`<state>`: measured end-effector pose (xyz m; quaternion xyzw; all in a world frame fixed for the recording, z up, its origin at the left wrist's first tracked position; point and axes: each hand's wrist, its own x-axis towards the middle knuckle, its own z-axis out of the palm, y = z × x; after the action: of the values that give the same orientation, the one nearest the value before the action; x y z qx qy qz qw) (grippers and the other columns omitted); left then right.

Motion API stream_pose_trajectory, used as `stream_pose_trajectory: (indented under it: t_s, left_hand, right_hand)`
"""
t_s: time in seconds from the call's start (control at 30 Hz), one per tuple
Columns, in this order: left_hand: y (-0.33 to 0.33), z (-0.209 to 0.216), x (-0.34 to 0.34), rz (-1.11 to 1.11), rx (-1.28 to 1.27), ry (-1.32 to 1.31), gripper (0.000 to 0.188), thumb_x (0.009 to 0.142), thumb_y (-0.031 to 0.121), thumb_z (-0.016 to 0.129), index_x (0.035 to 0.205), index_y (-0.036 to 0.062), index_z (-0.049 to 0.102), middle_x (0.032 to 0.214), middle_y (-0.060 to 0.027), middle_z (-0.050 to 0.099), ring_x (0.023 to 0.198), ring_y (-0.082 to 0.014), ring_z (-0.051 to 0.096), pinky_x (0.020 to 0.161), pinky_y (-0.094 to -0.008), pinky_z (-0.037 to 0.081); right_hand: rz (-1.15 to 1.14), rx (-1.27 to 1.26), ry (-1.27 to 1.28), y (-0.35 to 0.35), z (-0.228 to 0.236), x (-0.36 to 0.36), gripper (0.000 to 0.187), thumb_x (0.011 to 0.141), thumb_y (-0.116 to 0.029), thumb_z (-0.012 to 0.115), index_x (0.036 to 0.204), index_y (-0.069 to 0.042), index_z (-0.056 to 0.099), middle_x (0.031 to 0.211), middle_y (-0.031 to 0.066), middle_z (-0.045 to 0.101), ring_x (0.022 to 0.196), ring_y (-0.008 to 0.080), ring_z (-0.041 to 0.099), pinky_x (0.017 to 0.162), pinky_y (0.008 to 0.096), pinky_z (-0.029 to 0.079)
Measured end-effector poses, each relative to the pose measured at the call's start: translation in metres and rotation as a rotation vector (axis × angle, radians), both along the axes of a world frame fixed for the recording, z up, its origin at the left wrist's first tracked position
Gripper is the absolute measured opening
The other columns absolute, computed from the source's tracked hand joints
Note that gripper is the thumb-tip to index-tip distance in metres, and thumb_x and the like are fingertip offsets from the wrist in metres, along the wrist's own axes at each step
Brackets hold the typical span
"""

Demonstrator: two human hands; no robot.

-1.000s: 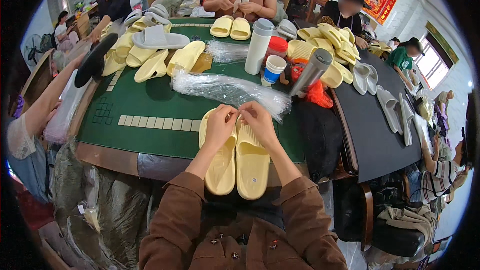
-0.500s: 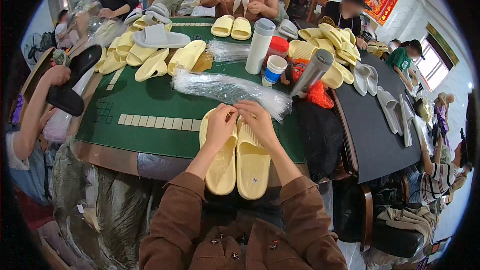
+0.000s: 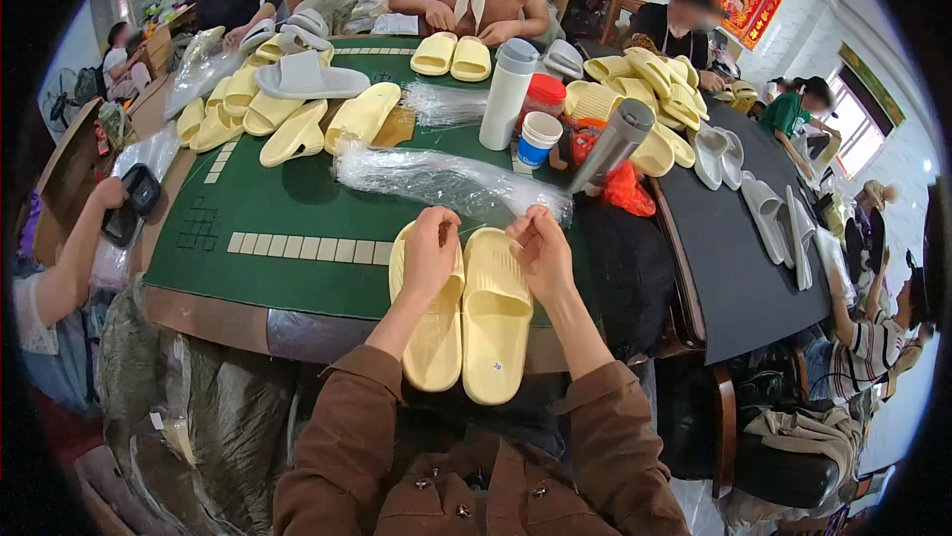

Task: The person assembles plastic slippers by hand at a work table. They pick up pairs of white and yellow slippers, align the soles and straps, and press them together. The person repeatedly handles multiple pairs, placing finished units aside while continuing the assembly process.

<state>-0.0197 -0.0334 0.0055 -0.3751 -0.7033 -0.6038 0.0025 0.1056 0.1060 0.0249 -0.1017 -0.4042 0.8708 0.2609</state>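
A pair of pale yellow slide slippers lies side by side at the table's near edge. Over the strap of the left slipper [image 3: 432, 353] is my left hand [image 3: 430, 256], its fingers curled together; anything they pinch is too small to see. My right hand [image 3: 543, 250] is raised just right of the strap of the right slipper [image 3: 496, 333], thumb and fingers drawn together. Whether a thin strand runs in its grip cannot be made out. Just beyond both hands lies a bundle of clear plastic strands [image 3: 426, 174], near my right fingertips.
Yellow slippers [image 3: 372, 118] and a grey slipper [image 3: 307, 78] are heaped at the far left. A white bottle [image 3: 509, 95], a blue-and-white cup [image 3: 538, 139] and a grey tumbler [image 3: 615, 144] stand right of the bundle. Several people work around the tables.
My hands have parted from their meeting point above the slippers, the right one moving rightward. At left, a co-worker's hand with black slippers has moved lower.
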Motion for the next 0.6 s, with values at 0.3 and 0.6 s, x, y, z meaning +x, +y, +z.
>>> stream_pose_trajectory:
  t_s: [0.3, 0.6]
  left_hand:
    - [0.002, -0.009, -0.006, 0.006, -0.001, 0.085, 0.016, 0.088, -0.002, 0.054, 0.101, 0.0009, 0.063, 0.099, -0.0133, 0.060, 0.083, -0.0240, 0.063, 0.070, -0.0313, 0.052]
    - [0.002, 0.001, -0.002, 0.006, -0.016, 0.159, 0.014, 0.090, -0.002, 0.052, 0.098, -0.0004, 0.064, 0.096, -0.0112, 0.062, 0.077, -0.0212, 0.062, 0.065, -0.0300, 0.048]
  right_hand:
    - [-0.271, 0.296, -0.164, 0.058, 0.067, 0.098, 0.015, 0.102, -0.024, 0.042, 0.099, -0.012, 0.051, 0.078, 0.0008, 0.055, 0.067, 0.0111, 0.056, 0.046, 0.0200, 0.031]
    - [-0.948, 0.777, -0.633, 0.160, 0.072, 0.260, 0.023, 0.100, -0.016, 0.044, 0.114, -0.003, 0.057, 0.077, -0.0014, 0.053, 0.064, 0.0073, 0.043, 0.058, 0.0222, 0.036]
